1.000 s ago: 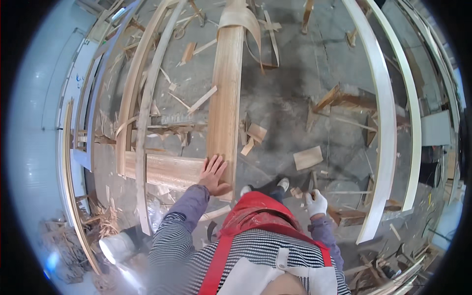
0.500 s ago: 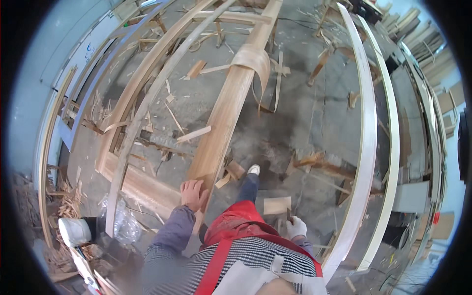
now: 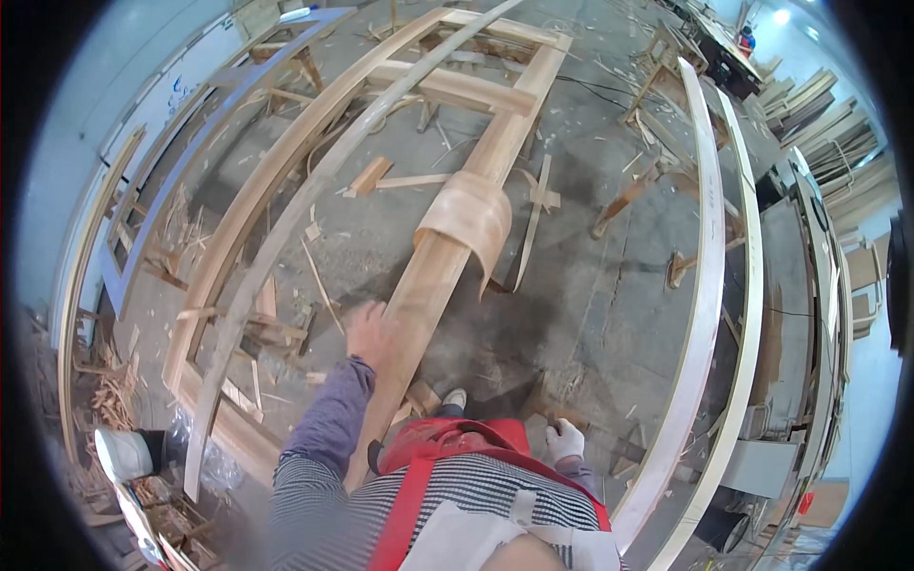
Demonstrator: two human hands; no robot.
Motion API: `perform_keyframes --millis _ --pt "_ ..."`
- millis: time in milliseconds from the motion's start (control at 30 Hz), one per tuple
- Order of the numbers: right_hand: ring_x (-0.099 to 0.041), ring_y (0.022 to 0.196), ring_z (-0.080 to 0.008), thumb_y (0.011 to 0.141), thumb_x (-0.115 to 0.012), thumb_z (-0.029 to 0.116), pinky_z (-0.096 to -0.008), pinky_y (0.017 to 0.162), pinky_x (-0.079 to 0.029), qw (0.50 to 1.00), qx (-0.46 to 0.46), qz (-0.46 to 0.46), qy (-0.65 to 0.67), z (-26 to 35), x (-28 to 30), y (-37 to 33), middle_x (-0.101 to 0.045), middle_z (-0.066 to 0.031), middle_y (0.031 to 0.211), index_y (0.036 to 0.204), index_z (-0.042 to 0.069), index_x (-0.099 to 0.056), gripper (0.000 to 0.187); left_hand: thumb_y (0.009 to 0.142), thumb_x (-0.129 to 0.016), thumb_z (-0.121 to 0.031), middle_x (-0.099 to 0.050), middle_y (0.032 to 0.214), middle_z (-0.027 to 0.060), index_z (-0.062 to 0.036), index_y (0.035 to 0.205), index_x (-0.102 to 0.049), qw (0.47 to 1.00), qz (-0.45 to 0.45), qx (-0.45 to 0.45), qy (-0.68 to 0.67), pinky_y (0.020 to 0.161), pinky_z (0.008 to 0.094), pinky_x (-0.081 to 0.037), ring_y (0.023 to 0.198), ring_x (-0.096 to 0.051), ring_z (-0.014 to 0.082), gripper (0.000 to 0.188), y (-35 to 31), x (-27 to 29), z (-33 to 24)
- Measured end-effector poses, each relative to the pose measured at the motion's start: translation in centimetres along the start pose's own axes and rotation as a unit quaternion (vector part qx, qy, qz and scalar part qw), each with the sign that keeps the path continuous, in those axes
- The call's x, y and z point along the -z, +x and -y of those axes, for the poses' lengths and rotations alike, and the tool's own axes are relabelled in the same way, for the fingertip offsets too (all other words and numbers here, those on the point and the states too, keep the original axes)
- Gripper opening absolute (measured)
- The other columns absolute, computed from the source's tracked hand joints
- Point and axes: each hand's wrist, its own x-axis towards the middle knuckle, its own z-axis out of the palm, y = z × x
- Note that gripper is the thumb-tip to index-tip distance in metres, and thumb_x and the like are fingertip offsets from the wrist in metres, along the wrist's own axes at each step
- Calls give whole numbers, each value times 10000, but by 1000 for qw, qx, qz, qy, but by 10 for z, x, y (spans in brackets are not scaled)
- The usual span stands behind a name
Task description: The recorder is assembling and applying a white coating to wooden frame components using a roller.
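Note:
My bare left hand point(image 3: 369, 328) is over the left edge of a wide wooden rail point(image 3: 428, 285), its fingers smeared by motion. Whether it touches the wood is unclear. The rail belongs to a large door-like wooden frame point(image 3: 248, 214). A curled sheet of thin veneer point(image 3: 468, 214) drapes over the rail farther up and hangs off its right side. Low at my right side, my right hand point(image 3: 566, 442) wears a white glove, its fingers closed. Whatever it holds is too small to make out.
A long grey strip point(image 3: 314, 167) lies across the frame. Two pale boards point(image 3: 706, 238) run along the right on wooden trestles point(image 3: 624, 200). Offcuts point(image 3: 371, 176) and shavings litter the floor. A white bucket point(image 3: 124, 455) stands lower left. Another person point(image 3: 745, 40) is far off at upper right.
I have moved forward along the frame, so the veneer sheet appears nearer. My left hand has gone farther up the rail toward its left edge. The small dark tool at my right hand no longer shows clearly.

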Motion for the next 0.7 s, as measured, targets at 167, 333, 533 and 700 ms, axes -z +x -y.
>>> perform_keyframes --millis 167,333,533,700 --pt "-670 812 -336 799 -625 287 -401 726 -524 998 -7 -48 34 -17 29 96 -680 -178 841 915 55 -672 263 879 -585 -358 -574 1224 194 -31 1234 -551 988 123 -78 -54 943 423 -452 1117 -553 366 484 76 -48 -85" --pt "-679 799 -317 794 -629 274 -385 714 -524 994 -31 -78 72 -62 72 219 -678 -180 827 920 53 -677 258 903 -570 -382 -610 1161 183 -26 1210 -567 980 159 -79 -90 916 413 -469 1060 -586 359 471 181 -94 -151" --pt "-674 785 -325 784 -636 271 -389 700 -521 999 -7 -40 -9 -76 170 401 -674 -179 819 904 59 -683 248 914 -569 -395 -642 1082 192 -16 1166 -593 986 104 -8 -128 867 399 -496 977 -632 336 456 308 -136 -213" --pt "-658 771 -348 775 -653 304 -420 683 -512 994 94 17 -51 -2 244 551 -667 -171 790 856 64 -677 255 904 -602 -350 -664 1021 165 -4 1131 -609 979 96 86 -159 821 367 -515 929 -656 285 414 374 -166 -234"
